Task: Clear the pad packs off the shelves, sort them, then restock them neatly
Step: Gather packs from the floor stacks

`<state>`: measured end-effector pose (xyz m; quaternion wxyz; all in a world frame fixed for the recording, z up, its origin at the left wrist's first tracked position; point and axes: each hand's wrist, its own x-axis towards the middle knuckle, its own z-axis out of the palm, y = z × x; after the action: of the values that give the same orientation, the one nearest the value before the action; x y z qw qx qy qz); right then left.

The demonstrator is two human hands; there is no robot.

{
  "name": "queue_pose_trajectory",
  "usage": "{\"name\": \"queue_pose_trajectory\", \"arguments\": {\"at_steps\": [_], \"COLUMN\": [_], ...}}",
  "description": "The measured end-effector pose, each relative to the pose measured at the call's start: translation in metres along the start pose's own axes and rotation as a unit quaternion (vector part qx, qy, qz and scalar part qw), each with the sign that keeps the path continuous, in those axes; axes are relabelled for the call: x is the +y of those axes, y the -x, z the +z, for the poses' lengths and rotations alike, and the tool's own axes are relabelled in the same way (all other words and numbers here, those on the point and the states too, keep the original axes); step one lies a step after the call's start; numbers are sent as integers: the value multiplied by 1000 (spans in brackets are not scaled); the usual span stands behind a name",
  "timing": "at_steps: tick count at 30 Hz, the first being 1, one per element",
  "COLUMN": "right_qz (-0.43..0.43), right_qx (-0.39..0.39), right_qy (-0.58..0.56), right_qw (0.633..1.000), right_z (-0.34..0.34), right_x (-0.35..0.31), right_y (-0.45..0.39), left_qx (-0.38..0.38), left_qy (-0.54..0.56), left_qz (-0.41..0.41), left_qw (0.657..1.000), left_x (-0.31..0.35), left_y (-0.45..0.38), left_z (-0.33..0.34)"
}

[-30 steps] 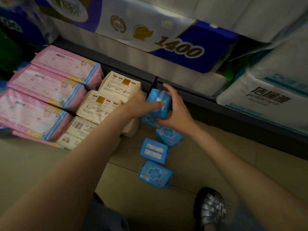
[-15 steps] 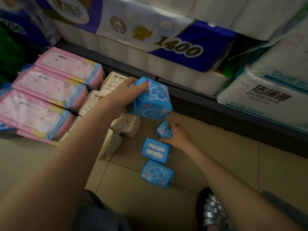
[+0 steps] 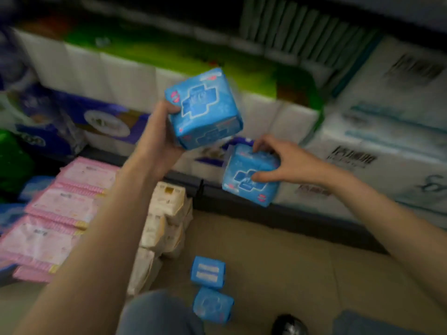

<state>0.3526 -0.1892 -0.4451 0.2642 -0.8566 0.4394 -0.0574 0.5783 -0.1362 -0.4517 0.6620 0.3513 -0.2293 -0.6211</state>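
Note:
My left hand holds up a stack of two blue pad packs in front of the shelf. Lower and to the right, my right hand grips another blue pad pack in the air. Two more blue packs lie on the floor tiles, one behind the other. Cream pad packs are stacked on the floor under my left forearm. Pink pad packs lie in rows at the left. The view is motion-blurred.
Large tissue bundles fill the shelves: a white and green one, a purple one, white ones at the right. The dark shelf base edge runs across. My knee and shoe are at the bottom.
Both hands rose from the floor. The left lifted its blue stack higher; the right picked a blue pack off the floor. My view tilted upward toward the shelves.

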Motion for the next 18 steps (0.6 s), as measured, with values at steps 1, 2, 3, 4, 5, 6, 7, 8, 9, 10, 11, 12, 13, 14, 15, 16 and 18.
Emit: {"name": "queue_pose_trajectory", "arguments": {"at_steps": [1, 2, 3, 4, 5, 6, 7, 8, 9, 10, 11, 12, 13, 14, 15, 16, 18], "right_qz": [-18, -32, -45, -55, -65, -75, -86, -98, -111, -126, -140, -149, -151, -149, -145, -138, -126], "right_qx": [25, 48, 73, 99, 126, 156, 191, 227, 260, 289, 313, 330, 337, 336, 331, 325, 307], "right_qy": [2, 4, 6, 2, -11, -27, -42, -57, -74, -93, -111, -123, -132, -137, -140, -143, -156], "right_qw": [1000, 998, 996, 994, 990, 985, 977, 967, 956, 945, 933, 924, 920, 920, 922, 925, 931], "right_z": [-28, -53, -77, -98, -117, -134, -150, -164, -178, -191, -203, -215, -224, -231, -236, -241, -248], "right_x": [-17, -35, -53, -70, -86, -99, -111, -121, -130, -138, -144, -148, -150, -150, -150, -147, -143], "right_y": [3, 6, 12, 19, 25, 32, 38, 43, 47, 49, 48, 45, 41, 34, 28, 20, 4], "left_qx": [-12, -20, -31, -45, -56, -68, -77, -80, -79, -75, -65, -59, -54, -47, -41, -38, -28], "left_qy": [-15, -28, -38, -46, -53, -63, -79, -99, -118, -130, -136, -141, -144, -151, -160, -169, -188], "left_qz": [30, 60, 84, 104, 120, 134, 145, 156, 170, 187, 205, 222, 235, 246, 250, 249, 278], "left_qw": [999, 998, 995, 993, 990, 987, 983, 979, 975, 971, 967, 963, 960, 956, 954, 953, 942], "left_x": [26, 51, 73, 94, 111, 126, 139, 152, 164, 176, 188, 199, 209, 217, 225, 232, 241], "left_y": [-2, -2, -3, -3, -3, -1, 0, 1, 4, 5, 7, 10, 10, 9, 8, 6, 0], "left_z": [16, 32, 48, 65, 78, 91, 102, 111, 119, 125, 130, 135, 137, 139, 141, 144, 148]}}
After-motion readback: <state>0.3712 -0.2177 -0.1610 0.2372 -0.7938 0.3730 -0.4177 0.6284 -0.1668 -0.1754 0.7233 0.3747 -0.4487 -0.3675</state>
